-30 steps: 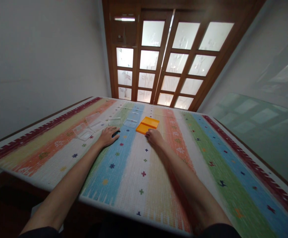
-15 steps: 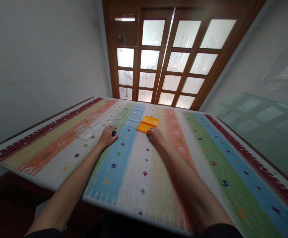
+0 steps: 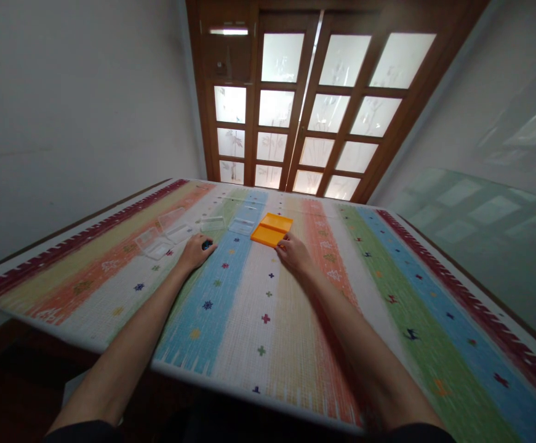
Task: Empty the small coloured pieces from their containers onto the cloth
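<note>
A table (image 3: 388, 320) fills most of my view, covered by a woven cloth (image 3: 249, 295) in long stripes of dark red, yellow, orange, white, green and blue, dotted with small cross and star motifs. Beyond its far edge stands a wooden door (image 3: 314, 104) with frosted glass panes, and a sheet of greenish glass (image 3: 480, 234) leans along the wall to my right.

Both my forearms stretch out over the cloth toward the far middle of the table. There lies an orange open case (image 3: 271, 229), two shallow halves hinged flat on the cloth. My right hand (image 3: 293, 251) rests at its near right corner, fingertips touching the rim; the fingers are loosely curled, and I cannot tell whether they grip the edge or only lean on it.

To the left of the case sits a loose row of clear plastic cases (image 3: 166, 232), some open, reaching out toward the orange stripe, the nearest just beyond my left hand.

My left hand (image 3: 194, 251) lies knuckles-up on the blue and green stripes, fingers curled around a small dark object (image 3: 207, 245) that peeks out at the fingertips; it is too small to name.
</note>
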`<action>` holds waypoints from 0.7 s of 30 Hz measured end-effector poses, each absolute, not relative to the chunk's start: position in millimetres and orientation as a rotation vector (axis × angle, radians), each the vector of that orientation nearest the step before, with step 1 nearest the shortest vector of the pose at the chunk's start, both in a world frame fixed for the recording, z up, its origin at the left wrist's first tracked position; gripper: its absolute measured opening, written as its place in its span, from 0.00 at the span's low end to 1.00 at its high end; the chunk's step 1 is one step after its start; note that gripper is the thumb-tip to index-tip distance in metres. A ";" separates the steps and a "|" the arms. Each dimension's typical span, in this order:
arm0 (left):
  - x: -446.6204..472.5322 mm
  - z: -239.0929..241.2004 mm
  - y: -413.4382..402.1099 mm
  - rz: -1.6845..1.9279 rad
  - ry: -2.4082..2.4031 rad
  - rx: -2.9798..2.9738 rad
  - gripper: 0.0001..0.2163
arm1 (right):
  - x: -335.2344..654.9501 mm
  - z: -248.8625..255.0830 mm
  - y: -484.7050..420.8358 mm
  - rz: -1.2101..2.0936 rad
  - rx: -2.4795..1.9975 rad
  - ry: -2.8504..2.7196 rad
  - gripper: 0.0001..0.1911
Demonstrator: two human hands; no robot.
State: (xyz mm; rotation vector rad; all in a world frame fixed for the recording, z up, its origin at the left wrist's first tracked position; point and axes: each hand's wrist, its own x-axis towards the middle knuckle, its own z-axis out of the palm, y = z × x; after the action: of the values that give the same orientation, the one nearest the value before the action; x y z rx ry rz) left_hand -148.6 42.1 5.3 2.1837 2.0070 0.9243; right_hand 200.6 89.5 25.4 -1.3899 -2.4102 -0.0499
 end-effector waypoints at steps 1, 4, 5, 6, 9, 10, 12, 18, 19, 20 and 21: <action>-149.5 5.3 41.8 0.934 2.007 2.182 0.12 | 200.9 24.9 90.8 -0.044 -1.384 -2.409 0.12; -150.8 5.0 41.5 0.953 2.012 2.174 0.11 | 201.2 23.8 92.7 -0.024 -1.378 -2.407 0.12; -150.7 4.8 41.7 0.958 2.016 2.170 0.11 | 201.3 23.7 92.9 -0.018 -1.378 -2.407 0.12; -150.3 4.5 42.0 0.960 2.020 2.168 0.13 | 201.3 23.8 93.0 -0.014 -1.379 -2.406 0.12; -148.7 2.8 43.4 0.943 2.022 2.164 0.19 | 201.4 24.6 93.0 -0.003 -1.386 -2.403 0.12; -148.4 2.1 43.9 0.928 2.019 2.161 0.20 | 201.3 25.0 93.1 -0.001 -1.390 -2.402 0.12; -148.3 0.6 44.9 0.891 2.008 2.153 0.21 | 201.2 25.7 93.2 0.004 -1.397 -2.403 0.12; -150.8 -0.2 47.2 0.843 1.920 2.162 0.18 | 201.4 27.5 94.6 0.012 -1.419 -2.415 0.12; -151.1 0.4 47.5 0.849 1.905 2.167 0.17 | 201.5 27.8 94.9 0.012 -1.421 -2.417 0.12; -151.3 1.0 47.7 0.858 1.893 2.171 0.17 | 201.6 28.0 95.2 0.011 -1.424 -2.419 0.12; -151.3 1.6 47.8 0.870 1.886 2.173 0.16 | 201.7 28.2 95.5 0.010 -1.428 -2.420 0.12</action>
State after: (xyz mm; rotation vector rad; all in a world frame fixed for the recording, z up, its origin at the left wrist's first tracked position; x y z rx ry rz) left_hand -151.3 47.8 1.6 2.1733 1.8856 0.8697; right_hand 201.7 95.5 28.2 -1.4278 -2.4197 0.0097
